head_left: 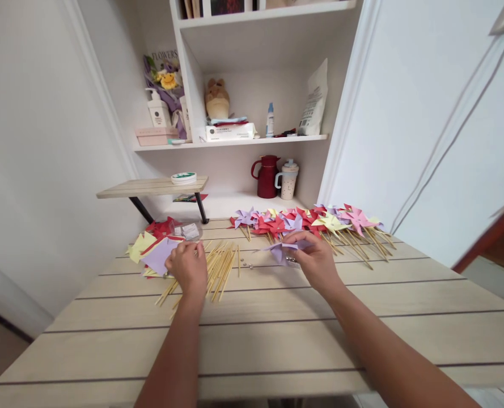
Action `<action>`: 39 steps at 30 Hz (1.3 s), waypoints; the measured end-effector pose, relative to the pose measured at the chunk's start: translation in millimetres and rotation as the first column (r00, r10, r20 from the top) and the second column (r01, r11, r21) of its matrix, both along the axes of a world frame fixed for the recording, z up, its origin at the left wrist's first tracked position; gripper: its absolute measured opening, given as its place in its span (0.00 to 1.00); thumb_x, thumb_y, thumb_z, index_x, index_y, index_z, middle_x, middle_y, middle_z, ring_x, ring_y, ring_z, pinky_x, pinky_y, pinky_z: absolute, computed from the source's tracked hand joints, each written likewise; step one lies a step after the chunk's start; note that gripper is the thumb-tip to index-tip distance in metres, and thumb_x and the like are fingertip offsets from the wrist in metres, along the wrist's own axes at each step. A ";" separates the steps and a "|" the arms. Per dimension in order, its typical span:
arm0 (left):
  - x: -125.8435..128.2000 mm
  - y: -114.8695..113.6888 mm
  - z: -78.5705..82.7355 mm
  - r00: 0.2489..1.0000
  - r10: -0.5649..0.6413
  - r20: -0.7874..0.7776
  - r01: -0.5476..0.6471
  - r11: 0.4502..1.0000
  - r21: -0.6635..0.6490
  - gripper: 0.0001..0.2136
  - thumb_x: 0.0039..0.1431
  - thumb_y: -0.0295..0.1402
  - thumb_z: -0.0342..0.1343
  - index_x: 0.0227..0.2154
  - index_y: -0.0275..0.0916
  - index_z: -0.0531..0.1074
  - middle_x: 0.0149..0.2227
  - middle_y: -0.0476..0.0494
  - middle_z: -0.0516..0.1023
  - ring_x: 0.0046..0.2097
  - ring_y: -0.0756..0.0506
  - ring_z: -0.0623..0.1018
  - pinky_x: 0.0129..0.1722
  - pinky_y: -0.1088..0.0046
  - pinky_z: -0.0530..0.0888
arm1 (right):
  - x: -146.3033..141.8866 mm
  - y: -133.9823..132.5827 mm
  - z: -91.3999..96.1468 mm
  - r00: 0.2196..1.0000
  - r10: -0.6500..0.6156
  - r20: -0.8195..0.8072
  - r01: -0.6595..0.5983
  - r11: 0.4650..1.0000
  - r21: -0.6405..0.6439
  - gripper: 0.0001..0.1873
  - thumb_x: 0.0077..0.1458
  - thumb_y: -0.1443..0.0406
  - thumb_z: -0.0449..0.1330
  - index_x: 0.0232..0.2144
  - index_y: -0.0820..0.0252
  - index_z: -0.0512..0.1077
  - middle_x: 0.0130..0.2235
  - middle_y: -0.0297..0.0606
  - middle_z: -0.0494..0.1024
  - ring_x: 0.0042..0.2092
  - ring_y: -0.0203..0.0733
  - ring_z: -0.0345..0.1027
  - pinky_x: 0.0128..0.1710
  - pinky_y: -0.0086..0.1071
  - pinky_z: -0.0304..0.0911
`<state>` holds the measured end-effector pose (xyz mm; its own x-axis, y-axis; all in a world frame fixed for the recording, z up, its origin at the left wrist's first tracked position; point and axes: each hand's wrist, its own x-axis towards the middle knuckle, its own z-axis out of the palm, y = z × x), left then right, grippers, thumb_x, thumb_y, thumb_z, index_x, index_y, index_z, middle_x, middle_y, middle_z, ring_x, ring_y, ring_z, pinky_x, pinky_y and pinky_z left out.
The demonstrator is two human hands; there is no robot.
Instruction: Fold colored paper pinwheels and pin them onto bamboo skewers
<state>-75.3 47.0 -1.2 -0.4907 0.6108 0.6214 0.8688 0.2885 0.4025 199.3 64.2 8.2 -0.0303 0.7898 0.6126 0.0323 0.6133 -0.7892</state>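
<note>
My right hand is closed around a folded purple paper pinwheel head, holding it just above the wooden table. My left hand reaches over a loose pile of thin wooden sticks; its fingers curl down at the sticks' far end, next to a small clear packet. What the left fingers pinch, if anything, is hidden. Beside the left hand lies a stack of yellow, purple and red paper squares.
A row of finished pinwheels on sticks in red, purple, yellow and pink lies across the far side of the table. Behind stand a red kettle, a speckled mug, a small riser shelf and white wall shelves with bottles and boxes.
</note>
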 end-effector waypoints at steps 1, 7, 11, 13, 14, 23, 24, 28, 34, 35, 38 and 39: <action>-2.0 0.3 -0.6 1.000 0.016 0.000 -0.016 0.999 -0.046 0.15 0.66 0.37 0.49 0.35 0.39 0.80 0.46 0.38 0.80 0.48 0.38 0.74 0.50 0.58 0.63 | 0.1 0.0 -0.2 1.000 0.009 0.004 -0.009 1.000 0.002 0.02 0.51 0.65 0.65 0.30 0.56 0.75 0.31 0.35 0.78 0.34 0.41 0.72 0.33 0.34 0.67; -0.1 3.6 -10.8 0.997 -0.066 -0.026 0.060 0.976 -0.208 0.09 0.61 0.35 0.55 0.33 0.45 0.81 0.46 0.42 0.79 0.50 0.37 0.73 0.48 0.59 0.63 | -1.4 -2.7 0.9 0.999 0.042 0.019 -0.042 0.999 0.009 0.03 0.52 0.65 0.66 0.30 0.57 0.75 0.31 0.36 0.79 0.31 0.40 0.71 0.28 0.32 0.66; 0.8 4.1 -15.5 0.996 -0.081 -0.047 0.064 0.952 -0.300 0.07 0.59 0.36 0.57 0.33 0.44 0.81 0.47 0.40 0.79 0.50 0.36 0.72 0.46 0.59 0.63 | -1.8 -3.7 1.5 0.999 0.050 0.018 -0.050 0.998 0.029 0.02 0.52 0.65 0.65 0.31 0.56 0.76 0.32 0.36 0.79 0.29 0.39 0.71 0.27 0.32 0.66; -1.1 3.6 -15.7 0.996 -0.047 -0.071 0.022 0.946 -0.323 0.11 0.62 0.33 0.52 0.36 0.41 0.81 0.47 0.36 0.78 0.50 0.35 0.72 0.46 0.58 0.63 | -1.1 -3.1 0.8 0.998 0.044 0.033 -0.046 0.998 0.041 0.01 0.52 0.66 0.65 0.31 0.56 0.76 0.32 0.36 0.79 0.30 0.39 0.71 0.28 0.33 0.67; -2.1 3.2 -15.6 0.996 -0.028 -0.085 -0.002 0.943 -0.332 0.13 0.63 0.31 0.49 0.37 0.39 0.81 0.47 0.34 0.78 0.50 0.34 0.72 0.46 0.58 0.63 | -0.6 -2.8 0.4 0.998 0.040 0.042 -0.042 0.998 0.048 0.02 0.52 0.66 0.64 0.31 0.56 0.76 0.33 0.36 0.79 0.30 0.40 0.71 0.29 0.33 0.67; -0.4 1.9 -18.4 0.986 0.020 -0.164 -0.086 0.910 -0.405 0.15 0.63 0.29 0.46 0.39 0.32 0.80 0.45 0.28 0.78 0.50 0.33 0.73 0.44 0.59 0.66 | -2.0 -5.7 2.0 0.997 0.026 0.079 -0.033 0.996 0.079 0.03 0.53 0.68 0.62 0.31 0.55 0.75 0.32 0.36 0.80 0.32 0.41 0.72 0.31 0.34 0.67; -0.4 1.9 -18.0 0.986 0.021 -0.165 -0.087 0.909 -0.409 0.15 0.63 0.30 0.47 0.39 0.31 0.80 0.44 0.28 0.77 0.50 0.32 0.73 0.44 0.59 0.66 | -2.4 -6.2 2.3 0.996 0.025 0.081 -0.032 0.996 0.084 0.03 0.53 0.68 0.62 0.31 0.55 0.75 0.32 0.36 0.79 0.32 0.41 0.72 0.30 0.33 0.67; -1.6 2.2 -16.3 0.988 0.017 -0.153 -0.081 0.903 -0.423 0.15 0.63 0.32 0.48 0.40 0.33 0.79 0.43 0.29 0.77 0.48 0.33 0.75 0.41 0.61 0.68 | -2.5 -6.6 2.5 0.995 0.020 0.094 -0.030 0.994 0.102 0.03 0.54 0.68 0.62 0.31 0.56 0.75 0.32 0.36 0.80 0.33 0.42 0.72 0.31 0.34 0.67; -2.8 3.2 -18.0 0.995 0.027 -0.101 -0.068 0.904 -0.423 0.12 0.62 0.31 0.51 0.39 0.35 0.79 0.42 0.31 0.77 0.43 0.36 0.78 0.35 0.65 0.69 | -0.9 -4.1 -0.3 0.993 -0.008 0.119 -0.005 0.994 0.110 0.04 0.53 0.68 0.61 0.32 0.56 0.75 0.33 0.36 0.80 0.35 0.43 0.73 0.33 0.35 0.67; -2.8 3.1 -17.5 0.995 0.028 -0.098 -0.066 0.908 -0.413 0.11 0.62 0.31 0.51 0.40 0.35 0.79 0.42 0.31 0.77 0.43 0.36 0.78 0.35 0.65 0.69 | -0.6 -3.7 -0.7 0.993 -0.009 0.120 -0.004 0.994 0.110 0.04 0.53 0.68 0.61 0.32 0.56 0.75 0.33 0.36 0.80 0.35 0.43 0.73 0.33 0.35 0.67; -1.9 3.5 -14.6 0.993 -0.003 -0.114 -0.038 0.935 -0.353 0.14 0.62 0.31 0.52 0.49 0.37 0.76 0.47 0.32 0.75 0.47 0.36 0.76 0.41 0.64 0.69 | 0.0 -3.0 -1.6 0.992 -0.016 0.129 0.002 0.994 0.109 0.05 0.53 0.69 0.61 0.32 0.55 0.75 0.33 0.35 0.80 0.35 0.43 0.73 0.34 0.35 0.66; -1.4 4.0 -13.7 0.992 -0.025 -0.123 -0.017 0.943 -0.332 0.16 0.63 0.32 0.52 0.52 0.39 0.75 0.49 0.33 0.74 0.49 0.37 0.75 0.43 0.64 0.69 | 0.1 -2.8 -1.8 0.991 -0.017 0.132 0.002 0.994 0.110 0.05 0.53 0.69 0.61 0.32 0.55 0.75 0.33 0.35 0.80 0.35 0.43 0.72 0.34 0.35 0.66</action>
